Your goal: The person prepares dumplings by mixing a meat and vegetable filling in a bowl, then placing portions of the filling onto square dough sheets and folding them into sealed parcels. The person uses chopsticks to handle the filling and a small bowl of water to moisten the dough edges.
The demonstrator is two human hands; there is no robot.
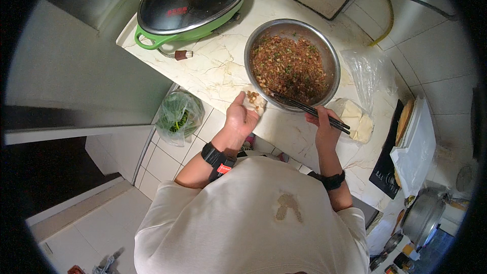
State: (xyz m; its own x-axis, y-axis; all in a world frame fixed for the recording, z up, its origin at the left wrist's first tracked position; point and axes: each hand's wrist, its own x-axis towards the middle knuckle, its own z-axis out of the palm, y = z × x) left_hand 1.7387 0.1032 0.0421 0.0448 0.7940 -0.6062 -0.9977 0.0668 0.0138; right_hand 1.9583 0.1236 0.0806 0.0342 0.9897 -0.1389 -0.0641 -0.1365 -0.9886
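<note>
On the palm and fingers of my left hand (242, 120) rests a thin dough wrapper (254, 101) with a little brown filling on it. My right hand (326, 125) grips a pair of dark chopsticks (310, 111), their tips down inside a steel mixing bowl (335, 66). Minced filling (289, 64) with green bits covers much of the bowl's inside. The wrapper is beside the bowl's near left rim. Just right of my right hand lies a stack of pale wrappers (355, 121), partly in a clear plastic bag.
A green electric pan (194, 36) with a glass lid stands at the countertop's (213, 64) far left, near a brown plug connector (183, 54). Crumpled plastic (367, 68) lies right of the bowl. Cutting boards (412, 148) lean at the right. A bag of greens (179, 118) is below the counter's left edge.
</note>
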